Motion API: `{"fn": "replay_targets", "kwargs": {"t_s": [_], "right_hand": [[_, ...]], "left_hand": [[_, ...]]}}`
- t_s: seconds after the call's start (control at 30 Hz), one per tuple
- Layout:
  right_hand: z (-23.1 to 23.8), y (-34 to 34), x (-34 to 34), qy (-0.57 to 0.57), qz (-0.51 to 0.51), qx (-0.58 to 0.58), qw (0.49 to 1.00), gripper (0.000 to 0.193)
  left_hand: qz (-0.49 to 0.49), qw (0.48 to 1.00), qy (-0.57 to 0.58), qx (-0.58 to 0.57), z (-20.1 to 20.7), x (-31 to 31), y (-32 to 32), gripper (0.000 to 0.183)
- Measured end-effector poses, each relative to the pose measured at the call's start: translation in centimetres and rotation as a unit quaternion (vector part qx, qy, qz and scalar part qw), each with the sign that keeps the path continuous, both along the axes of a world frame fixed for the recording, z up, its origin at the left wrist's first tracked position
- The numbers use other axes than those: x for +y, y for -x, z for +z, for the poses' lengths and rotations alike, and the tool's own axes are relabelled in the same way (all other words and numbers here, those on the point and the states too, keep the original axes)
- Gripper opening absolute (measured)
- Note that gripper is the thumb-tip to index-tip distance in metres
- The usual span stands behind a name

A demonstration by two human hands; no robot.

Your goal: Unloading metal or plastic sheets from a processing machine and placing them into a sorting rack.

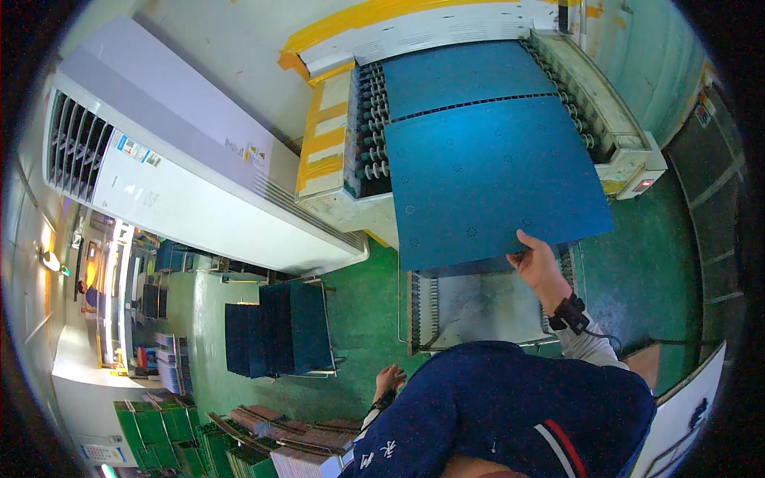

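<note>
A blue flat panel [494, 175] with small ring-shaped dot patterns sticks out from the roller conveyor [372, 127] towards me. My right hand [542, 275] is at its near edge, a digit over the top face and other fingers bent at the edge, closed on it. A second blue panel [466, 76] lies behind on the rollers, a narrow gap between the two. Low at my left side, my left hand [388, 381] hangs away from the panels. Its fingers are loosely bent and apart, holding nothing. Black bands with a cable sit on my right wrist.
Below the near panel stands a slotted rack [478, 307] with a grey surface. A tall white air conditioner [215, 183] is left of the conveyor. Dark panels stand upright on a cart [295, 327] on the green floor, and more racks [231, 446] hold boards at lower left.
</note>
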State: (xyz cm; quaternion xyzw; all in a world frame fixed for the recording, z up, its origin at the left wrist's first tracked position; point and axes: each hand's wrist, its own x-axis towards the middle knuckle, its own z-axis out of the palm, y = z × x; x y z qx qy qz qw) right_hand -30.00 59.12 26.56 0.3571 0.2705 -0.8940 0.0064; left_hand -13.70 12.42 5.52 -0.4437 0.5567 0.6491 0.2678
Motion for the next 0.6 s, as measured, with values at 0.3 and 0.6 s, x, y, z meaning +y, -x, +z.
{"fn": "replay_targets", "kwargs": {"t_s": [0.3,0.6], "right_hand": [[-0.3,0.6,0.5,-0.002,-0.005,-0.003,1.000,0.021],[-0.9,0.8,1.1,-0.020,0.001,-0.004,1.000,0.021]], "left_hand": [[-0.001,1.000,0.013,-0.003,-1.2,0.0,-0.3,0.038],[-0.005,1.000,0.007,0.007,-1.1,0.1,-0.6,0.040]]}}
